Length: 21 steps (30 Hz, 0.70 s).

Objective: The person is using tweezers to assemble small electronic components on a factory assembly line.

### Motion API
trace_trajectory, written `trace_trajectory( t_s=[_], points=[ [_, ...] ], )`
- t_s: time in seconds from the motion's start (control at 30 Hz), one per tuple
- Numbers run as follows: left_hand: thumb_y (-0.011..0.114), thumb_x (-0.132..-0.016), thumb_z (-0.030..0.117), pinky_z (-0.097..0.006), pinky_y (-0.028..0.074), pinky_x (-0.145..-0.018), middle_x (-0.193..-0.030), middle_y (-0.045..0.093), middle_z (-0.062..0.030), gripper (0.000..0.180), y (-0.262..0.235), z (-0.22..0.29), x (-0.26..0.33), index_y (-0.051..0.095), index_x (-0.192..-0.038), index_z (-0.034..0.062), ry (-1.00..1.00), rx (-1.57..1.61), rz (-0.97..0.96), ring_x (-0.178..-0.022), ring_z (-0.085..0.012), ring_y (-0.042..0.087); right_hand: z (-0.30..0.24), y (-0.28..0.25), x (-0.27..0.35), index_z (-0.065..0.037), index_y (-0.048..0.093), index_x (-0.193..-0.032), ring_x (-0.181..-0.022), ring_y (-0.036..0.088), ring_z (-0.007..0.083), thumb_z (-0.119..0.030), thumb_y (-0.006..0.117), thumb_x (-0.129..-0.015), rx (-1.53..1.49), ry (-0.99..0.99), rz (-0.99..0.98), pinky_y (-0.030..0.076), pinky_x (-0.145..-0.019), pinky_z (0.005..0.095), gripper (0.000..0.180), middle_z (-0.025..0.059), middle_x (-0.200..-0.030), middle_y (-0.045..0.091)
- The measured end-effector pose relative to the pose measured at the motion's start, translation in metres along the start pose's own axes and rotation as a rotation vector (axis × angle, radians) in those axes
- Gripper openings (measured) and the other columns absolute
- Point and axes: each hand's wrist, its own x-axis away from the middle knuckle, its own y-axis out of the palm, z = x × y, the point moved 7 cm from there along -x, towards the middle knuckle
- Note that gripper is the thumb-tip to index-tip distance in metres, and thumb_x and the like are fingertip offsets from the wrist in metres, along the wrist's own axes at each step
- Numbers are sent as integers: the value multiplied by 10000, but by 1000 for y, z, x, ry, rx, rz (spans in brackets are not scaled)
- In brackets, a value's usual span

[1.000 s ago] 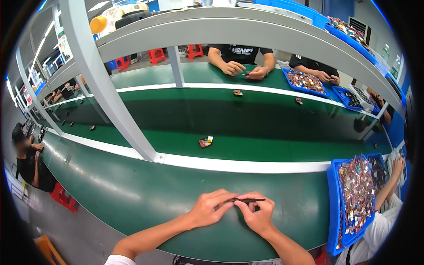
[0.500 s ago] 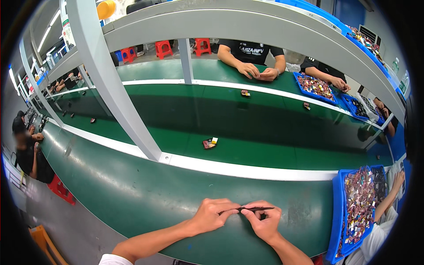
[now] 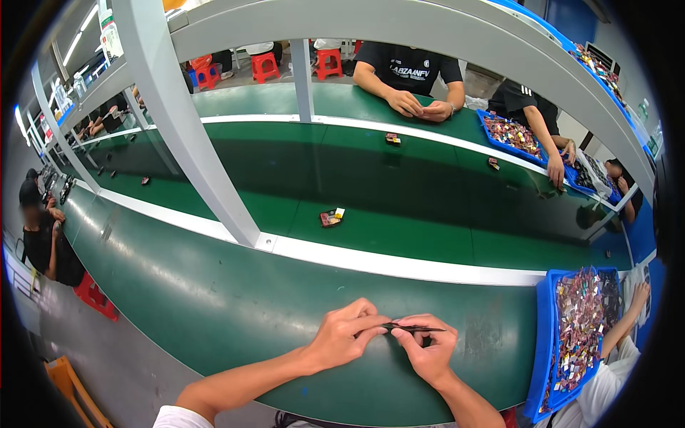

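Note:
Over the near green worktop, both my hands meet around a thin, dark, flat piece [image 3: 424,329], seen almost edge-on; its kind does not show. My left hand [image 3: 347,333] pinches its left end between thumb and fingertips. From the other side, my right hand [image 3: 430,351] grips it with the thumb in front and fingers curled behind, and the pointed dark end sticks out to the right past the fingers. My fingers cover much of the piece.
At right stands a blue tray [image 3: 546,342] heaped with small reddish, wired parts. Beyond the white rail [image 3: 399,269], a green belt [image 3: 399,239] carries small parts, one dark red and yellow [image 3: 332,217]. A slanted grey post [image 3: 193,135] rises at left. Co-workers sit around.
The view has tilted slightly. Both my hands keep their hold, with the dark piece turned a little. Parts on the belt have shifted left. Across the belt, a co-worker's arm now reaches down toward it.

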Motion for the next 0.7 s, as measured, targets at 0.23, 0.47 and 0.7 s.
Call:
trace_trajectory(
  t_s=[0.23, 0.47, 0.7],
  points=[
    [779, -837, -15, -304, 491, -571, -907, 623, -70, 211, 1, 0, -1, 788, -1041, 40, 6, 7, 6, -702, -177, 623, -1, 0, -1, -15, 793, -939, -479, 416, 5, 43, 837, -785, -4, -6, 7, 290, -423, 197, 170, 76, -914, 770],
    [771, -841, -20, -302, 493, -572, -919, 630, -70, 203, 1, -1, 0, 784, -1037, 31, 13, 13, 14, -711, -178, 630, -1, 0, -1, -16, 792, -944, -480, 422, 4, 44, 836, -786, -5, -12, 4, 292, -422, 196, 175, 79, -921, 771],
    [780, -833, 0, -319, 514, -585, -920, 654, -69, 197, 3, -3, 0, 774, -1027, 32, -6, -12, -7, -706, -197, 650, 0, -1, -1, -22, 790, -940, -476, 412, 6, 21, 844, -791, 38, 13, -9, 285, -420, 205, 164, 52, -868, 754]
  ],
)
